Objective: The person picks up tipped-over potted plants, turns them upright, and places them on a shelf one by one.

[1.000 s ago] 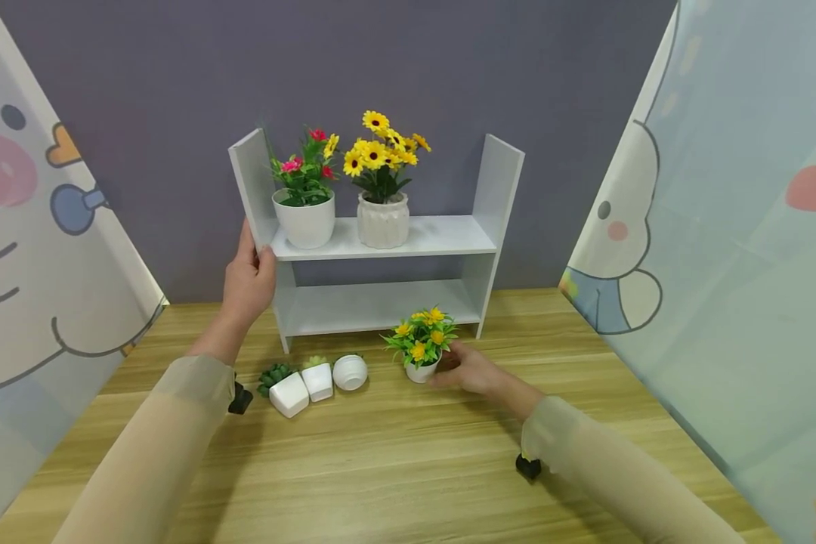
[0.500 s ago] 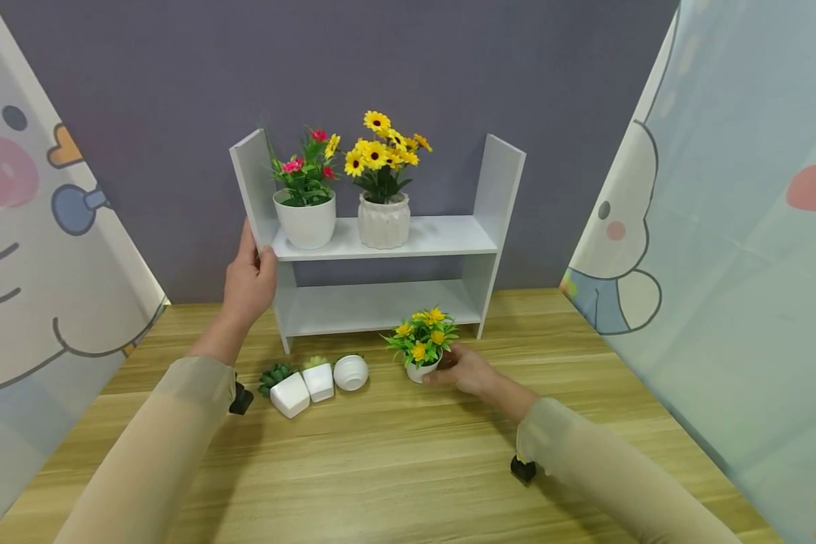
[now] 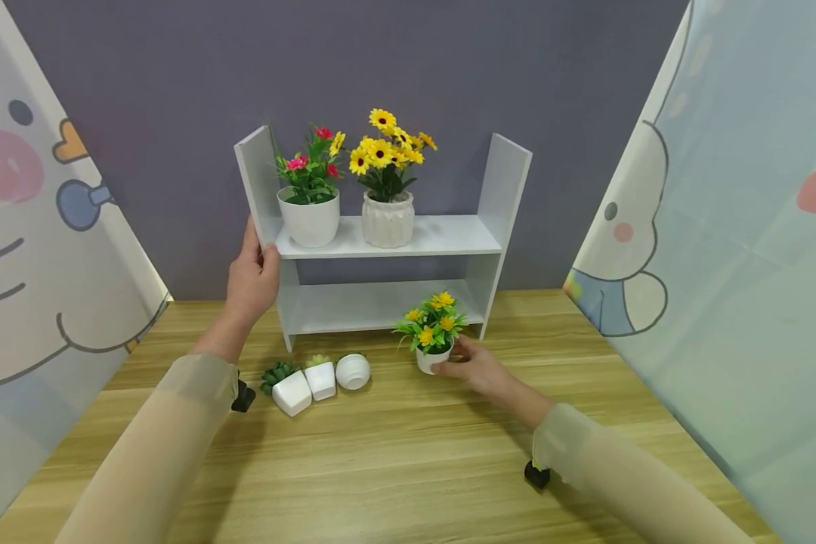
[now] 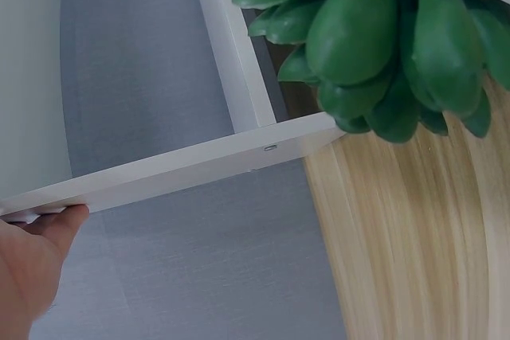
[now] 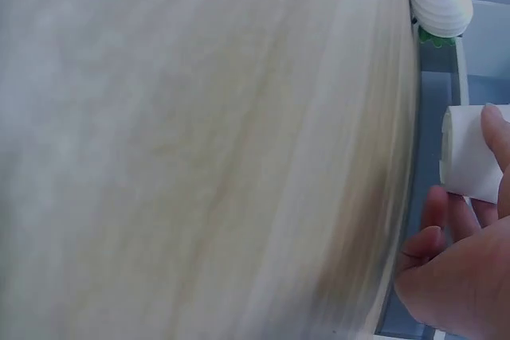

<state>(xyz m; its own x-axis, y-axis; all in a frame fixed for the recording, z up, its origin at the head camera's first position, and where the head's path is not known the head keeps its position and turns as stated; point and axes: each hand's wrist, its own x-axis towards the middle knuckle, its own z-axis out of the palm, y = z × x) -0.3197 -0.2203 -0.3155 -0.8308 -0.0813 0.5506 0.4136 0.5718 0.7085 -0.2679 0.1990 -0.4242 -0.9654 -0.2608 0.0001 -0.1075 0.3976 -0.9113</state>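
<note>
My right hand (image 3: pixel 481 372) grips the small white pot (image 3: pixel 430 363) of a yellow-flowered artificial plant (image 3: pixel 442 321), upright in front of the lower tier. In the right wrist view the thumb lies along one side of the white pot (image 5: pixel 472 153), with curled fingers at the other. My left hand (image 3: pixel 253 283) holds the left side panel of the white shelf (image 3: pixel 455 236), thumb at the front edge and fingers along the outside. The left wrist view shows that thumb against the panel (image 4: pixel 175 166). The left fingertips are mostly hidden.
On the upper tier stand a white pot of red flowers (image 3: pixel 310 219) and a ribbed pot of yellow daisies (image 3: pixel 387 223). Three small white succulent pots lie tipped on the wooden table (image 3: pixel 353 468): one angular (image 3: pixel 292 393), one tapered (image 3: pixel 321 380), one round (image 3: pixel 353 372).
The right hand has closed around the yellow-flowered plant's pot and raised it slightly, moving a little to the right. The left hand stays on the shelf panel; the view has shifted slightly.
</note>
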